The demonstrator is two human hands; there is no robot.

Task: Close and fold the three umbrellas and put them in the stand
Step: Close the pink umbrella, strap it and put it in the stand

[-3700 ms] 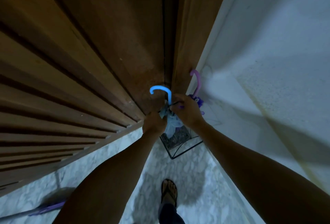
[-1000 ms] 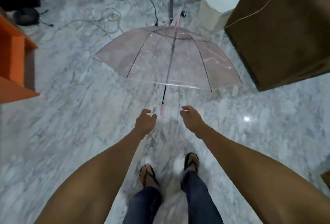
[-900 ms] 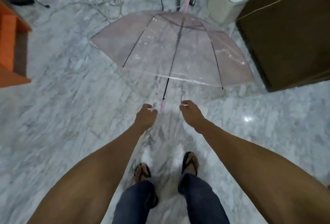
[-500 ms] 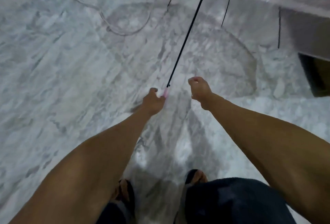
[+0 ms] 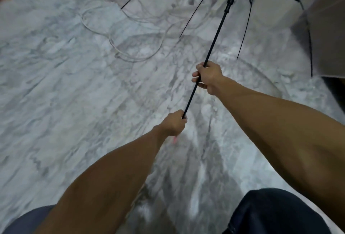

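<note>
A transparent umbrella point(image 5: 216, 36) with black ribs is open and lifted off the marble floor; its black shaft slants from the top right down to my hands. My left hand point(image 5: 174, 122) grips the pink handle end, of which a small pink tip shows below the fist. My right hand point(image 5: 207, 77) grips the shaft higher up, fingers curled round it. The canopy runs out of view at the top and right. The umbrella stand is not in view.
Pale cables point(image 5: 130, 34) loop over the marble floor point(image 5: 65, 84) ahead of me. A white bin point(image 5: 270, 9) and a dark brown cabinet point(image 5: 334, 88) stand at the right, seen through or past the canopy. My knees fill the bottom edge.
I walked from the stand to the open umbrella on the floor. My left hand took the handle, my right hand closed on the shaft, and the umbrella has come up off the floor.
</note>
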